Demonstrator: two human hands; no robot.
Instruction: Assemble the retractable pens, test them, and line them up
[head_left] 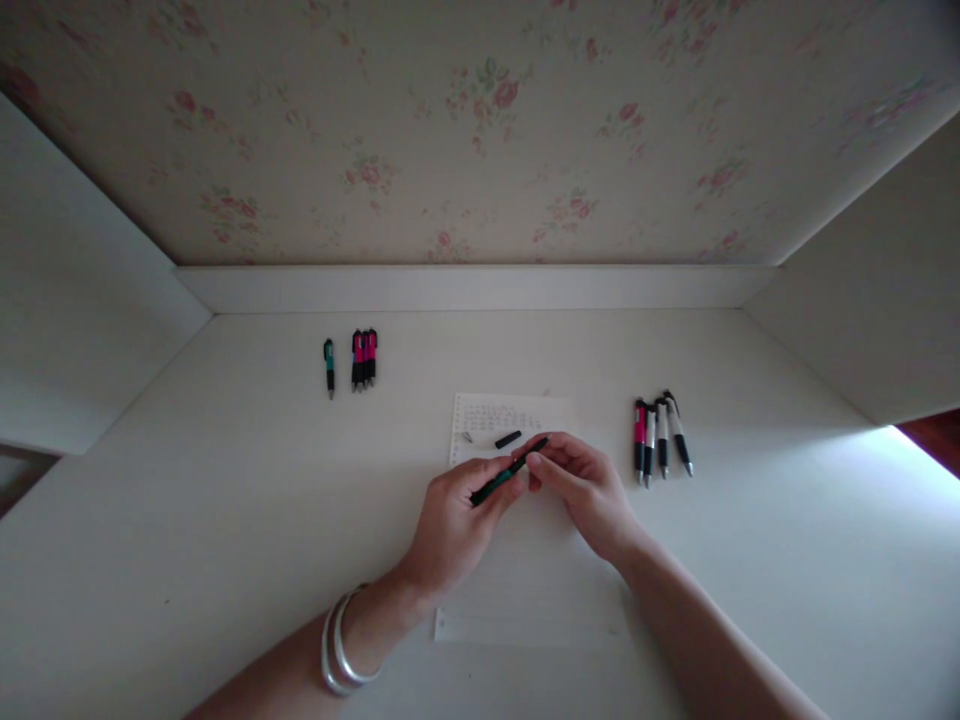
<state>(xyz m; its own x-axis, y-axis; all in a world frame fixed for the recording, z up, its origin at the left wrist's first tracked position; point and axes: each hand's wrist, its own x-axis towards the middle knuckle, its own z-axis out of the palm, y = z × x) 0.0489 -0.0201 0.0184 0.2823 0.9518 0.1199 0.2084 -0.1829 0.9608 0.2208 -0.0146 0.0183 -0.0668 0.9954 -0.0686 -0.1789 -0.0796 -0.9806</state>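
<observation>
My left hand (pixel 456 520) is closed around a green and black pen (pixel 504 477), held at a slant over a white sheet of paper (pixel 525 580). My right hand (pixel 581 485) pinches the pen's upper end with its fingertips. A small black pen part (pixel 508 439) and a tiny pale piece (pixel 467 437) lie on the paper just beyond my hands. Silver bangles (pixel 341 645) circle my left wrist.
On the white desk (pixel 225 520), several pens (pixel 661 435) lie in a row to the right of the paper. At the back left lie a green pen (pixel 329 366) and a tight cluster of pink pens (pixel 364 357). Flowered wallpaper rises behind; white side panels flank the desk.
</observation>
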